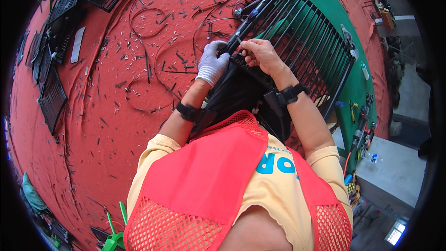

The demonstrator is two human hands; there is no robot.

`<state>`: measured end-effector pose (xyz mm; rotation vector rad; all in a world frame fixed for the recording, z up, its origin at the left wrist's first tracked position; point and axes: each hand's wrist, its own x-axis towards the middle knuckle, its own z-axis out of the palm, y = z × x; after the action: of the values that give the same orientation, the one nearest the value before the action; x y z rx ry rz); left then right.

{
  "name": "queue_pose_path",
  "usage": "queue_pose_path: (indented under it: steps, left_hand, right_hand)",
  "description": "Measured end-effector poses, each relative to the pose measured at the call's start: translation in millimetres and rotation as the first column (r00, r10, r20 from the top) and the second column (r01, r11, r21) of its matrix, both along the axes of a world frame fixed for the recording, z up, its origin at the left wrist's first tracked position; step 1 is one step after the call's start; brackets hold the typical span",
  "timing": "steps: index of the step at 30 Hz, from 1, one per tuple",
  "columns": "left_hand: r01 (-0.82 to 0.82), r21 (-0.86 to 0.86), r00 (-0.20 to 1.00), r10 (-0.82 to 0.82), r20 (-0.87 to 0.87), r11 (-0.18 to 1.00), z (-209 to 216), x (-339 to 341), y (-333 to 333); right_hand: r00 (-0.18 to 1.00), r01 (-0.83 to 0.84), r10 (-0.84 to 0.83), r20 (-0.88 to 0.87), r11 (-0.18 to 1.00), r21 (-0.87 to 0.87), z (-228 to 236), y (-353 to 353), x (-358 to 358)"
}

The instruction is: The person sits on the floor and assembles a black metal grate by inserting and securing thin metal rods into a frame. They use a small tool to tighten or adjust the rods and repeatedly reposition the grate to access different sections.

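Note:
A black frame with many parallel slats (304, 28) slants across my lap, with pale wrapping at its upper corners. My left hand (213, 60), in a light grey glove, is closed round the near end of the frame's left side bar. Just to the right, my bare right hand (261, 56) is pinched, thumb against forefinger, close to that bar. Whatever lies between its fingertips is too small to name. The other fingers of this hand are curled in. Both wrists wear black straps.
Red cloth (107, 158) covers the floor, strewn with short dark scraps and loose black strips (162, 70). More black slatted panels (52, 93) lie at the far left. A green board (355, 42) with hand tools is at the right, beside a grey table (395, 167).

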<state>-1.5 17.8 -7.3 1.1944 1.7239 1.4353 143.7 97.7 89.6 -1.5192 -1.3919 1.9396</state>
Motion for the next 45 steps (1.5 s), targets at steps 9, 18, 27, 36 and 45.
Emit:
queue_pose_path:
  steps: [9, 18, 27, 36, 45]
  left_hand:
    - [0.222, -0.300, 0.702, 0.061, 0.709, 0.928, 8, -1, 15]
    - [-0.200, -0.042, 0.440, 0.128, 0.889, 0.979, 5, 49, 6]
    - [-0.243, -0.002, 0.614, 0.156, 0.774, 0.970, -17, 57, 7]
    - [-0.245, 0.002, 0.645, 0.162, 0.747, 0.969, -29, 59, 9]
    - [-0.252, 0.014, 0.753, 0.187, 0.630, 0.968, -32, 59, 9]
  right_hand:
    - [0.981, -0.021, -0.022, 0.192, 0.976, 0.217, -1, 8, -17]
    - [0.935, -0.212, 0.194, 0.298, 0.977, 0.030, 11, -1, -18]
    - [0.856, -0.290, 0.299, 0.422, 0.953, -0.087, 13, 15, -24]
    - [0.803, -0.325, 0.341, 0.490, 0.938, -0.120, 14, 18, -32]
    - [0.740, -0.425, 0.377, 0.558, 0.904, -0.047, 11, 14, -33]
